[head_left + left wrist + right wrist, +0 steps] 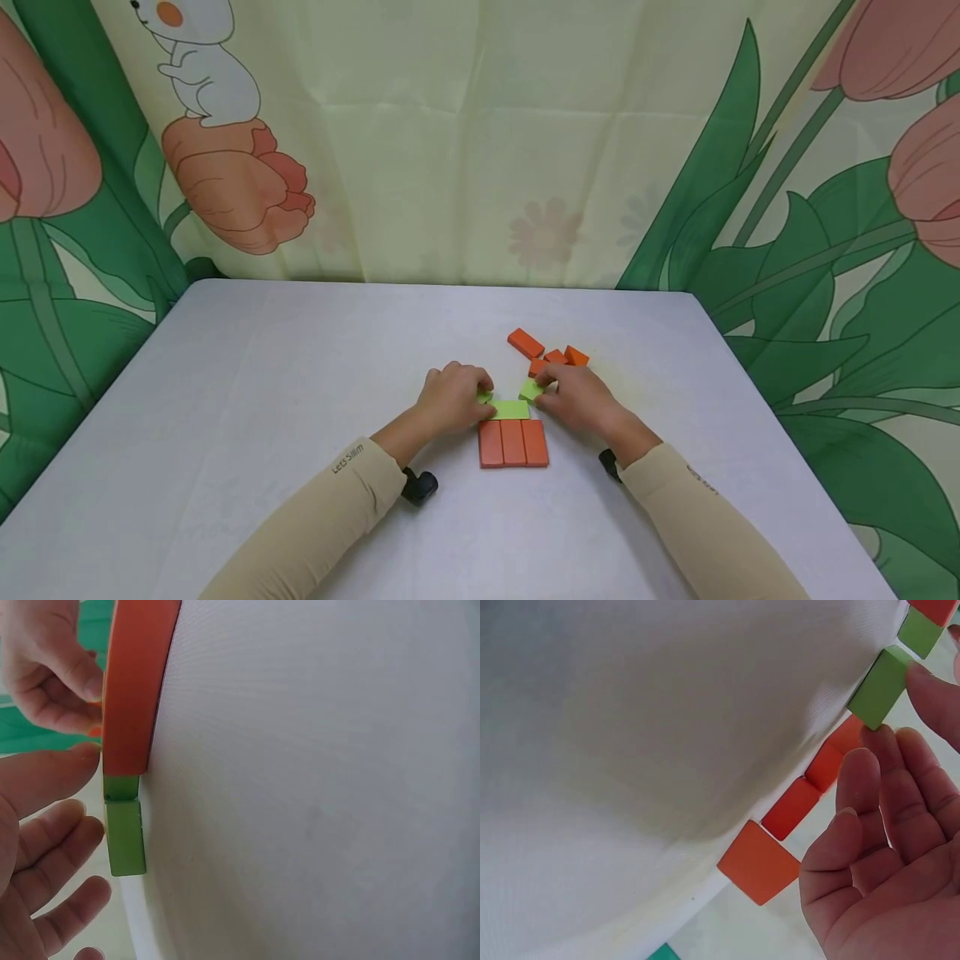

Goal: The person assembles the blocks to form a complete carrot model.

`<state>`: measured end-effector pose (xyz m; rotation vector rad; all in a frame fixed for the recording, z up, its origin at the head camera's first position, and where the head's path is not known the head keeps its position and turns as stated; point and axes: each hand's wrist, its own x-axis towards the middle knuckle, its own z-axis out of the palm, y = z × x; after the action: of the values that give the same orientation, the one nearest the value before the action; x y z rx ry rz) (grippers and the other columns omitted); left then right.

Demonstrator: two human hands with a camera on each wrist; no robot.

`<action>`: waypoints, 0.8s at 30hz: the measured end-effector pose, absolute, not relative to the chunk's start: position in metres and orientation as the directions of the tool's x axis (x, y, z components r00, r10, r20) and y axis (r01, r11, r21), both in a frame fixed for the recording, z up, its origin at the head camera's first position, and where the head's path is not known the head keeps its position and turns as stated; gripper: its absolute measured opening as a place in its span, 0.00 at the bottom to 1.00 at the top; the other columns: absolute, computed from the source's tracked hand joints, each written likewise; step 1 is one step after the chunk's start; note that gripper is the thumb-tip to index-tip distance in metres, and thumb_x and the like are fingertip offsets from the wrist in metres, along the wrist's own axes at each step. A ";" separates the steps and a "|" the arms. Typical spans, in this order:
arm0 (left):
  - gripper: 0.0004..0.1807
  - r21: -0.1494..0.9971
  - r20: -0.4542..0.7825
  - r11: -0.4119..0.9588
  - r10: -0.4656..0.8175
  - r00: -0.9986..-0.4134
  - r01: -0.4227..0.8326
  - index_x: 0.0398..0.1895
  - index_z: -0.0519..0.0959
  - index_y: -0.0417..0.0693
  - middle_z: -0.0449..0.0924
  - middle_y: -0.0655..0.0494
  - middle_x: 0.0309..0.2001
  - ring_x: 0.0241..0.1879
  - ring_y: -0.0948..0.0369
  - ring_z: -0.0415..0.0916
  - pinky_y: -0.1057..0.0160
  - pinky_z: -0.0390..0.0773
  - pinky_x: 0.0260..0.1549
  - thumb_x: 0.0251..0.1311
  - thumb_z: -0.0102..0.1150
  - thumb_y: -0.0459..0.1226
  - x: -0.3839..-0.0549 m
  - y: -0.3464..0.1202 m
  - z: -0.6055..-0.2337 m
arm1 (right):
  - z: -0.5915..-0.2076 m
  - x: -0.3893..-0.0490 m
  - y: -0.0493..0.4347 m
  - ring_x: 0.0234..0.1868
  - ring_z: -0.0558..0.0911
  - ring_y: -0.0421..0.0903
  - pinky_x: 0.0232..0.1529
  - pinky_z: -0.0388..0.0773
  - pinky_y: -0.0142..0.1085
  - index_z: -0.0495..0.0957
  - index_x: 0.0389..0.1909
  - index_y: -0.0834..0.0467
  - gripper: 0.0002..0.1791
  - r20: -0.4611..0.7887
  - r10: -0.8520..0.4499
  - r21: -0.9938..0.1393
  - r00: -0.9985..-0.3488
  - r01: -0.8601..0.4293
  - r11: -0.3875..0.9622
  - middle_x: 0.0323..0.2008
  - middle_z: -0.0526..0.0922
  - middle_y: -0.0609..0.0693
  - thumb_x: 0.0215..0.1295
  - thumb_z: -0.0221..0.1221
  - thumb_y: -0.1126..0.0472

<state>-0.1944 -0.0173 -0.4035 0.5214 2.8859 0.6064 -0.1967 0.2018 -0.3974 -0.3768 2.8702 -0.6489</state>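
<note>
Three orange-red blocks (513,443) lie side by side, with a flat light-green block (512,409) against their far edge. My left hand (453,397) has its thumb and forefinger on either side of a second green block (126,838) at the left end, mostly hidden by the fingers in the head view. In my right hand (581,397), thumb and fingertips pinch a third green block (881,688). That block is tilted at the right of the flat green one, just apart from it.
Beyond the right hand lie several loose orange pieces, among them a long block (526,343) and a triangular piece (576,356). A white cloth covers the table (300,358). Behind it hangs a flower-printed curtain (480,167).
</note>
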 end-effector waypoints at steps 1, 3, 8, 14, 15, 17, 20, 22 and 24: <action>0.16 0.414 -0.072 0.858 0.365 -0.928 0.305 0.46 0.85 0.53 0.82 0.62 0.40 0.44 0.58 0.72 0.54 0.68 0.43 0.56 0.72 0.47 -0.194 -0.017 -0.404 | -0.397 -0.196 0.202 0.49 0.80 0.50 0.51 0.76 0.47 0.83 0.48 0.57 0.12 -0.112 -0.283 -0.442 -0.953 -0.208 0.873 0.46 0.84 0.49 0.64 0.65 0.60; 0.16 0.416 -0.072 0.856 0.367 -0.927 0.307 0.46 0.85 0.53 0.82 0.62 0.40 0.44 0.58 0.72 0.54 0.68 0.43 0.57 0.72 0.47 -0.195 -0.018 -0.404 | -0.398 -0.196 0.201 0.50 0.80 0.50 0.51 0.76 0.47 0.83 0.48 0.57 0.13 -0.109 -0.282 -0.443 -0.953 -0.207 0.872 0.46 0.84 0.49 0.64 0.66 0.60; 0.16 0.419 -0.069 0.855 0.366 -0.928 0.306 0.46 0.85 0.53 0.82 0.62 0.41 0.44 0.58 0.72 0.54 0.68 0.43 0.57 0.72 0.47 -0.195 -0.018 -0.403 | -0.398 -0.197 0.200 0.50 0.80 0.51 0.52 0.76 0.47 0.83 0.48 0.58 0.13 -0.107 -0.282 -0.443 -0.953 -0.208 0.872 0.46 0.85 0.49 0.64 0.66 0.60; 0.16 0.418 -0.074 0.858 0.361 -0.929 0.300 0.47 0.85 0.53 0.82 0.62 0.40 0.44 0.59 0.72 0.54 0.68 0.43 0.57 0.72 0.47 -0.194 -0.018 -0.402 | -0.397 -0.197 0.198 0.51 0.80 0.51 0.52 0.76 0.47 0.83 0.49 0.58 0.14 -0.118 -0.270 -0.434 -0.956 -0.195 0.879 0.46 0.84 0.49 0.64 0.67 0.59; 0.16 0.418 -0.075 0.858 0.361 -0.930 0.299 0.47 0.85 0.53 0.82 0.62 0.40 0.44 0.59 0.71 0.54 0.68 0.43 0.57 0.72 0.47 -0.194 -0.018 -0.402 | -0.397 -0.197 0.197 0.51 0.80 0.51 0.52 0.76 0.47 0.83 0.49 0.58 0.14 -0.119 -0.268 -0.432 -0.956 -0.193 0.881 0.46 0.84 0.49 0.64 0.67 0.58; 0.16 0.417 -0.076 0.858 0.361 -0.929 0.299 0.46 0.85 0.52 0.82 0.62 0.40 0.43 0.59 0.71 0.54 0.67 0.43 0.57 0.72 0.47 -0.194 -0.018 -0.402 | -0.397 -0.197 0.197 0.51 0.79 0.51 0.52 0.76 0.47 0.83 0.49 0.58 0.14 -0.119 -0.268 -0.432 -0.956 -0.193 0.881 0.46 0.84 0.49 0.64 0.67 0.58; 0.16 0.416 -0.076 0.858 0.363 -0.929 0.301 0.46 0.85 0.53 0.82 0.62 0.40 0.43 0.59 0.71 0.54 0.68 0.43 0.57 0.72 0.47 -0.194 -0.017 -0.402 | -0.398 -0.197 0.197 0.51 0.79 0.51 0.52 0.76 0.47 0.83 0.49 0.58 0.14 -0.118 -0.271 -0.433 -0.955 -0.196 0.880 0.46 0.84 0.49 0.64 0.67 0.58; 0.16 0.416 -0.079 0.858 0.363 -0.928 0.300 0.47 0.85 0.53 0.82 0.62 0.40 0.43 0.59 0.71 0.54 0.68 0.43 0.57 0.72 0.47 -0.194 -0.017 -0.402 | -0.398 -0.196 0.197 0.51 0.79 0.51 0.53 0.76 0.47 0.83 0.50 0.58 0.15 -0.122 -0.269 -0.439 -0.955 -0.191 0.878 0.46 0.84 0.49 0.64 0.67 0.58; 0.17 0.418 -0.081 0.858 0.364 -0.928 0.300 0.47 0.85 0.53 0.82 0.62 0.40 0.43 0.59 0.71 0.54 0.68 0.43 0.57 0.72 0.47 -0.194 -0.017 -0.402 | -0.398 -0.195 0.196 0.50 0.79 0.51 0.52 0.76 0.47 0.83 0.50 0.58 0.15 -0.125 -0.266 -0.444 -0.956 -0.186 0.876 0.46 0.84 0.50 0.64 0.66 0.58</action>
<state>-0.1940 -0.0172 -0.4016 0.5167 2.8754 0.6084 -0.1955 0.1964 -0.3981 -0.3485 2.8649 -0.6515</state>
